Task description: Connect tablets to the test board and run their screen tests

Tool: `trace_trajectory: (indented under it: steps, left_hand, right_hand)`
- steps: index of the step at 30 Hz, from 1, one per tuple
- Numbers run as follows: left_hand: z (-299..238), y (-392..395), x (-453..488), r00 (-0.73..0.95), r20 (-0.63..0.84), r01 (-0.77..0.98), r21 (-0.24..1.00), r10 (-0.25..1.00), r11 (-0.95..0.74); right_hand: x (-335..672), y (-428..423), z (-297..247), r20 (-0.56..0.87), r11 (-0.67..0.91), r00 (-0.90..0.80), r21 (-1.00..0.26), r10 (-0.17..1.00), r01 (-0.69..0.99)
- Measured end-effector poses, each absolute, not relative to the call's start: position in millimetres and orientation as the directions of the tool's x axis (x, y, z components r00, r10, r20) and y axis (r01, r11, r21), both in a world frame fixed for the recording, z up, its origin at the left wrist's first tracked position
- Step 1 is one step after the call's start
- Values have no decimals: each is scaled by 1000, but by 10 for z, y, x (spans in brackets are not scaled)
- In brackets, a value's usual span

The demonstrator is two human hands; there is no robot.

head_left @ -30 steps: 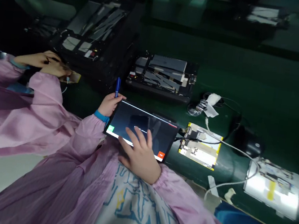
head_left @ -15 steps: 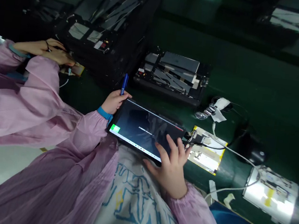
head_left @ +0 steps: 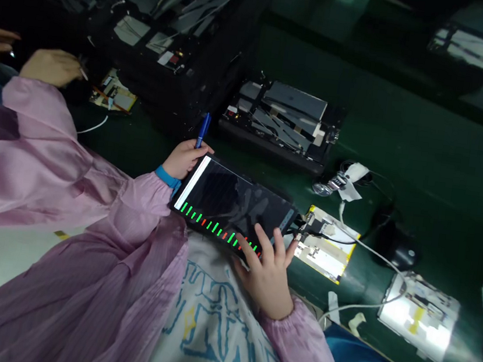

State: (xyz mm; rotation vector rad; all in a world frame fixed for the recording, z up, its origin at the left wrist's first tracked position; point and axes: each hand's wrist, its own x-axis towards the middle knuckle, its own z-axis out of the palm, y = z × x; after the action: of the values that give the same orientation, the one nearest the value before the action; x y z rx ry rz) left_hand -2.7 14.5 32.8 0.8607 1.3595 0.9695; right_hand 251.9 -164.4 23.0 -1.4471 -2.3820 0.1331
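A dark tablet [head_left: 230,203] rests against my lap at the edge of the green bench, its screen showing a row of green and red bars along the near edge. My left hand [head_left: 185,159] grips the tablet's far left corner and also holds a blue pen [head_left: 202,129] upright. My right hand [head_left: 268,266] lies at the tablet's near right corner with fingers spread, fingertips touching the screen by the bars. A cable plugs into the tablet's right end.
A yellow-edged circuit board [head_left: 325,247] lies right of the tablet, a lit white board [head_left: 419,308] and a black mouse [head_left: 396,247] beyond it. Opened tablets [head_left: 284,119] sit in black trays behind. A co-worker's hands [head_left: 50,66] work at the left.
The tablet screen has switched from a dark page with a green square to a row of green and red bars. My right hand slid slightly left along the near edge. The co-worker's hands moved left.
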Motion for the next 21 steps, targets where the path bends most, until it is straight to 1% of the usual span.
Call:
trace_trajectory:
  steps: [3, 6, 9, 13, 17, 21]
  left_hand:
    - [319, 152, -49, -31, -380, -63, 924, 925, 377]
    - [324, 153, -68, -28, -374, -71, 926, 927, 372]
    - [345, 140, -66, -30, -384, -62, 922, 923, 382]
    - [367, 122, -39, -56, -366, -19, 930, 929, 366]
    - [375, 135, -27, -65, -359, 9, 933, 931, 360]
    - [396, 157, -39, -82, -379, 22, 924, 922, 382]
  right_hand:
    - [2638, -1659, 133, 367, 430, -297, -367, 882, 825]
    - [2765, -1691, -14, 434, 367, -174, -412, 884, 834]
    - [2821, -1725, -156, 477, 331, -116, -397, 871, 856]
    - [2798, -1742, -237, 507, 324, -123, -331, 853, 886]
    - [2770, -1708, -205, 488, 282, -95, -326, 868, 902]
    - [2760, -1660, -166, 468, 285, -111, -317, 876, 905]
